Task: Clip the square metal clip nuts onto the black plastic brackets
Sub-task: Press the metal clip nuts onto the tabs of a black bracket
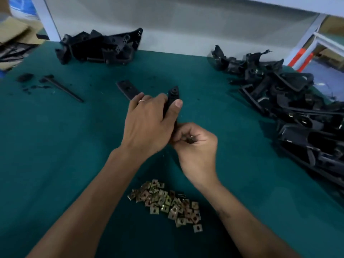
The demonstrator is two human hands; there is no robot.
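Note:
My left hand (pixel 149 123) grips a black plastic bracket (pixel 173 94) at the middle of the green table, its far end sticking out past my thumb. My right hand (pixel 195 144) is curled at the bracket's near end and pinches a small metal clip nut (pixel 190 138), which is mostly hidden by the fingers. A loose heap of square brass-coloured clip nuts (pixel 167 202) lies on the table between my forearms.
One pile of black brackets (pixel 100 46) sits at the back left, and a larger pile (pixel 297 112) fills the right side. A single flat black bracket (pixel 126 88) lies just beyond my left hand. A thin black strip (pixel 63 88) and scraps lie at the left.

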